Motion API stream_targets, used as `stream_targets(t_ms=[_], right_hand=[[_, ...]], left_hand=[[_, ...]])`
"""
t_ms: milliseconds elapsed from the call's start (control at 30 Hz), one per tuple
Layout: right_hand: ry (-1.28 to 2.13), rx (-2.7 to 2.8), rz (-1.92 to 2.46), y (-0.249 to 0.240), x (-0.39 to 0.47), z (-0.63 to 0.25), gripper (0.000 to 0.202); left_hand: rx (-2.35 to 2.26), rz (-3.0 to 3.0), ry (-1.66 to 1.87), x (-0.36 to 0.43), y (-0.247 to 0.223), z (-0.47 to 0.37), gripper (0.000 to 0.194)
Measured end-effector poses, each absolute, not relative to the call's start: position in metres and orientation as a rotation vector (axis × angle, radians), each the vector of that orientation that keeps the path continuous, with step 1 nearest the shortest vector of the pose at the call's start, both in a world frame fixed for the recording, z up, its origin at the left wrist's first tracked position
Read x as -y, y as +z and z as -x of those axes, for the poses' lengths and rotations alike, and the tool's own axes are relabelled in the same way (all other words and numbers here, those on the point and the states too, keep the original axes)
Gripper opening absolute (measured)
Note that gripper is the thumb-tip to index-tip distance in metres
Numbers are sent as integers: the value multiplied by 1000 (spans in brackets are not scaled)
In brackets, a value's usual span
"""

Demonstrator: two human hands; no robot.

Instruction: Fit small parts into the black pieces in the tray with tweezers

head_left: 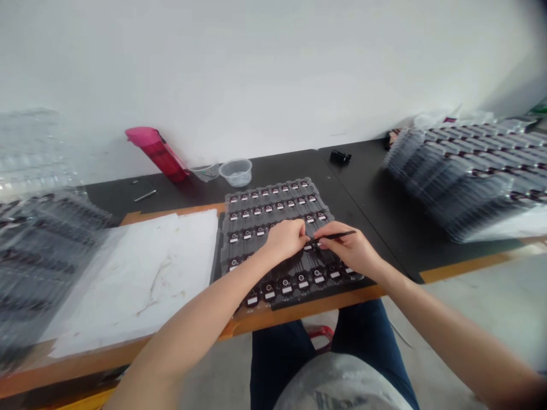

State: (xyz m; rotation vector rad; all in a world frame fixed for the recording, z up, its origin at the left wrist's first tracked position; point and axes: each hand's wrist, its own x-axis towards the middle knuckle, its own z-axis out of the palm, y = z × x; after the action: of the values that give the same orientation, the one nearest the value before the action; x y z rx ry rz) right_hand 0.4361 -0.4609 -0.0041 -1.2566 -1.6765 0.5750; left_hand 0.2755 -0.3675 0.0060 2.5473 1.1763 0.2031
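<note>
A clear plastic tray (294, 196) lies in front of me with rows of small black parts (286, 285), each bearing a white label and a ring mark. Over the tray's middle, my left hand (287, 238) is closed, its fingertips pinched; what they hold, if anything, is hidden. My right hand (349, 248) grips a slim black pen-like tool (339, 234) between thumb and fingers. The tool's tip points left, close to my left fingertips. Both hands are nearly touching above the tray, and they cover some of the parts.
Stacked filled trays (470, 171) stand at the right; more stacks (38, 256) rise at the left. White sheets (145, 267) lie left of the tray. Behind are a clear tub (236, 172), a pink-red pouch (158, 152), a metal rod (145, 196) and a small black object (340, 157).
</note>
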Motion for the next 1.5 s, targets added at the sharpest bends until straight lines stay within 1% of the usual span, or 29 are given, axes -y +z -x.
stream_targets(t_ms=[133,667,1000,1500], right_hand=[[518,1720,1235,-2,461,-437,16],[507,1733,1206,0,463,-437,17],[801,1482,1235,-6,464,-435,14],[877,1381,1246,-12,461,-435,18]], left_hand=[[-1183,-2545,200,367,6,-276,15],[-1150,-2511,211,365,4,-274,15],[-1120,-2500,235,364,4,-273,17],[-1125,-2519,203,364,5,-273,18]])
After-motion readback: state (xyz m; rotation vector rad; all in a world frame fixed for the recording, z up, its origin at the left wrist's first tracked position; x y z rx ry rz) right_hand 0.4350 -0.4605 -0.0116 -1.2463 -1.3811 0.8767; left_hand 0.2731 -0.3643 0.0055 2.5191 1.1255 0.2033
